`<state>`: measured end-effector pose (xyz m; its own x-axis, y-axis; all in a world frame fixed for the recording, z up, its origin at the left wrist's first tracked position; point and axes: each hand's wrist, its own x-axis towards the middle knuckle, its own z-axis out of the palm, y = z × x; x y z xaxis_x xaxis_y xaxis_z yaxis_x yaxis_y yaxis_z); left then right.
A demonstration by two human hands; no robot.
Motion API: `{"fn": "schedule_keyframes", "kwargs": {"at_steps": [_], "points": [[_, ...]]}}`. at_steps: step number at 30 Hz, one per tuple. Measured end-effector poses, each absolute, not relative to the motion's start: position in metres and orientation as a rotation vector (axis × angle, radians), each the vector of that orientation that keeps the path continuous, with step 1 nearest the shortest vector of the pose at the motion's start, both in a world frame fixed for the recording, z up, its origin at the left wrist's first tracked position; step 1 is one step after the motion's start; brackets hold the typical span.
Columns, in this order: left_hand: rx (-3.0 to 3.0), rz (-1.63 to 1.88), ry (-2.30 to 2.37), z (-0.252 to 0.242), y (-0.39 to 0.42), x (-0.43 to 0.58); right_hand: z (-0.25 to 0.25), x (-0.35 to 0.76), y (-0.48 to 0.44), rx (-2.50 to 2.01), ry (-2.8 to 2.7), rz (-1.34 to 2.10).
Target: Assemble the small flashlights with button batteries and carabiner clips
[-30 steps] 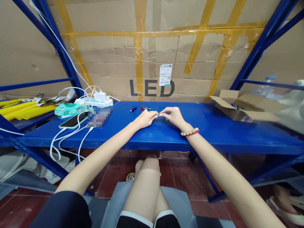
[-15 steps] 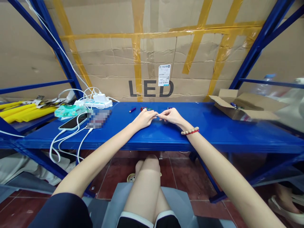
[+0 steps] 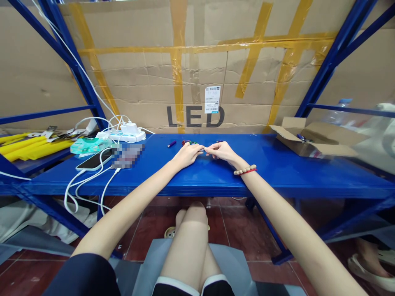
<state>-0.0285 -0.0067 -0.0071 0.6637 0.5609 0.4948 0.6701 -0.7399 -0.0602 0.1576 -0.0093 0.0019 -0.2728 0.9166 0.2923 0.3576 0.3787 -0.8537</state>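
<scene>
My left hand [image 3: 188, 154] rests over the blue table with its fingers closed. Opposite it, my right hand [image 3: 222, 151] has thumb and forefinger pinched together, and the fingertips of both hands nearly meet. A tiny pale, shiny piece [image 3: 203, 150] shows between them, too small to name. Just beyond the left hand's knuckles lie a red item [image 3: 185, 142] and a green item [image 3: 193, 143], both partly hidden. A short purple cylinder [image 3: 172, 144] lies to their left. Behind my right hand a small dark purple piece [image 3: 219, 141] peeks out.
On the right of the blue table [image 3: 262, 172] stands an open cardboard box [image 3: 321, 149] with small items inside. A phone [image 3: 95, 159], white cables and a power strip [image 3: 140, 135] occupy the left. A large taped cardboard panel [image 3: 148, 90] closes off the back.
The view has shifted very slightly. Both hands stay at the same spot, fingertips together, with hardly any visible movement.
</scene>
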Motion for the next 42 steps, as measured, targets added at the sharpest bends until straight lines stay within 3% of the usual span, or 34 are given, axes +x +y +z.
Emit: {"fn": "schedule_keyframes", "kwargs": {"at_steps": [26, 42], "points": [[-2.677, -0.784, -1.019, -0.009, -0.008, -0.029, -0.002, 0.161, 0.000, -1.066, -1.761, 0.938], [-2.690, -0.676, -0.962, -0.008, -0.008, -0.032, -0.002, 0.162, -0.007, -0.953, -2.032, 0.812]]}}
